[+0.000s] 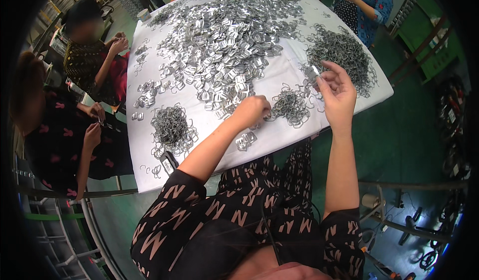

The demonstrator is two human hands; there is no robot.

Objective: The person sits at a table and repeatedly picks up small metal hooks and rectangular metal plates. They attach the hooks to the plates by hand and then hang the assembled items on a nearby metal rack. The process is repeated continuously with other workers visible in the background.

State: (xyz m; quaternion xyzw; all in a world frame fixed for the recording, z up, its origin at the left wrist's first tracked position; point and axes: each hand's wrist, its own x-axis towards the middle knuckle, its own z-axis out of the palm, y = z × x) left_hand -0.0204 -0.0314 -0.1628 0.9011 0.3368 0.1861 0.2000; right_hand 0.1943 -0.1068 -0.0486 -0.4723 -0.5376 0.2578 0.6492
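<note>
My right hand (340,93) is raised over the table's right side, thumb and fingers pinching a shiny flat metal buckle (312,74). Lower and to the left, my left hand (252,112) is closed with its fingertips at the edge of a small heap of bent wire loops (292,108); whatever it grips is hidden. A broad mound of flat silver buckles (219,50) spreads beyond my left hand. Just below that hand lie a few loose buckles (245,141) near the table's front edge.
A white-covered table (209,152) carries everything. Dark wire loops form a big heap (347,60) at right and another heap (172,128) at left, beside a small black device (168,163). A cup (143,15) stands far left. Several people work around the table.
</note>
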